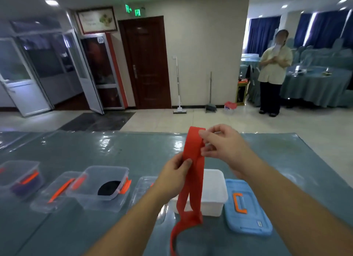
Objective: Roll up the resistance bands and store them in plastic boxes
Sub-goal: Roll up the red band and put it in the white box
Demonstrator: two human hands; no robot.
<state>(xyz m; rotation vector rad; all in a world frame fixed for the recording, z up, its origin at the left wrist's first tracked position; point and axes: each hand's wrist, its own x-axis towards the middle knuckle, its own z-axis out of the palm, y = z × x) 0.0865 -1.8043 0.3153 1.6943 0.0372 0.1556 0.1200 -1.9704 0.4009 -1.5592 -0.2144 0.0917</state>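
Note:
A long red resistance band [193,171] hangs upright above the table, its lower end trailing down past the front edge. My right hand [219,143] pinches the band's folded top between thumb and fingers. My left hand [175,170] grips the band lower down, on its left side. Behind the band stands an open white plastic box [214,191]. Its blue lid [246,206] with an orange handle lies flat to the right. A clear box [101,187] with orange clips holds a rolled black band [108,188]. At the far left another clear box [19,177] holds a purple band.
Two clear lids [55,194] [143,187] lie flat on the blue-grey table [76,152], one on each side of the box with the black band. A person [273,72] stands far off at the right, near covered tables. A mop and a broom lean against the back wall.

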